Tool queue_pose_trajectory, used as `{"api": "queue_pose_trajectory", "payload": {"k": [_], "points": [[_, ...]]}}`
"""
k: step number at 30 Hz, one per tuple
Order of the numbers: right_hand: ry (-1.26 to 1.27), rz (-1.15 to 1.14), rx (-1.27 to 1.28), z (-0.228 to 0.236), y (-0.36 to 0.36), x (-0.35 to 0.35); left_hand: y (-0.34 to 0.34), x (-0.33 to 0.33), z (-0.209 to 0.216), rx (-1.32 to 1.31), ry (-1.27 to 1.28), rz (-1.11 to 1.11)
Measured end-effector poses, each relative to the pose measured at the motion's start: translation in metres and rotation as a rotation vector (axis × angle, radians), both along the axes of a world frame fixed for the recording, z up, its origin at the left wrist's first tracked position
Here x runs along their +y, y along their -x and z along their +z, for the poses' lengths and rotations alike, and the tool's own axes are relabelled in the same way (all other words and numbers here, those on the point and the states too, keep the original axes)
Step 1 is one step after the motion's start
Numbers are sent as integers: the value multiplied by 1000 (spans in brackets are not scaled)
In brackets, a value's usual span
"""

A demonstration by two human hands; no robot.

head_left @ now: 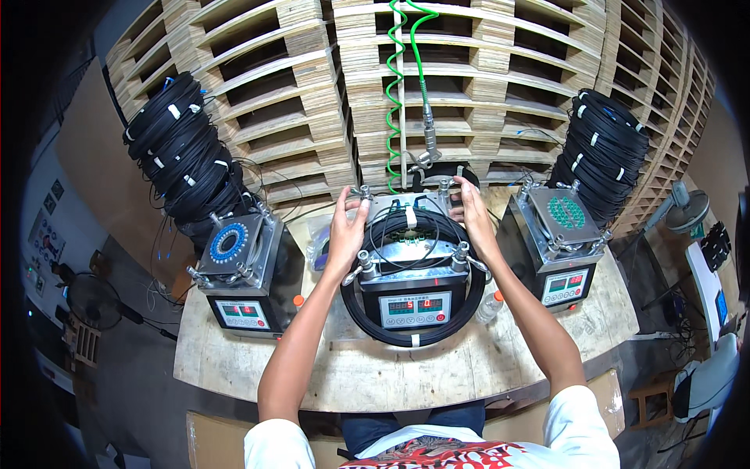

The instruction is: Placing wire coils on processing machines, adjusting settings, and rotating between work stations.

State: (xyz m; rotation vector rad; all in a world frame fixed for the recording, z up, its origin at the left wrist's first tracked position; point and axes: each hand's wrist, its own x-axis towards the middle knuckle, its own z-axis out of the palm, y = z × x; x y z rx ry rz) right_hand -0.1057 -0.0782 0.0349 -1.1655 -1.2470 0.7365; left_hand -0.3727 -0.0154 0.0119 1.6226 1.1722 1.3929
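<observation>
A polishing machine (416, 309) with a digital panel stands in front of me, a metal fixture with corner clamps on its top. Black cable (367, 322) in a large coil, bound with white ties, lies over and around it. My left hand (348, 231) reaches to the far left clamp (365, 192), fingers apart, at its lever. At the far right clamp (444, 187), my right hand (474, 219) does likewise, fingers stretched out. Whether the fingertips press on the levers I cannot tell. Green-ended connectors (406, 241) show partly behind the cable loops.
Similar machines stand left (242, 301) with a blue connector ring (228, 243), and right (564, 275) with green connectors (567, 213). Cable coils are stacked behind them (187, 148) (600, 160). An air gun (429, 141) hangs ahead. A small bottle (490, 308) stands near my right forearm.
</observation>
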Motion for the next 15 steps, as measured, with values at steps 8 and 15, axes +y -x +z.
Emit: {"api": "queue_pose_trajectory", "payload": {"k": [8, 15], "points": [[13, -23, -111, 1, -2, 4, 0, -4, 7, -16, 37, -3], [-10, 9, -105, -1, -4, 3, -2, -7, 10, 0, 78, -3]]}}
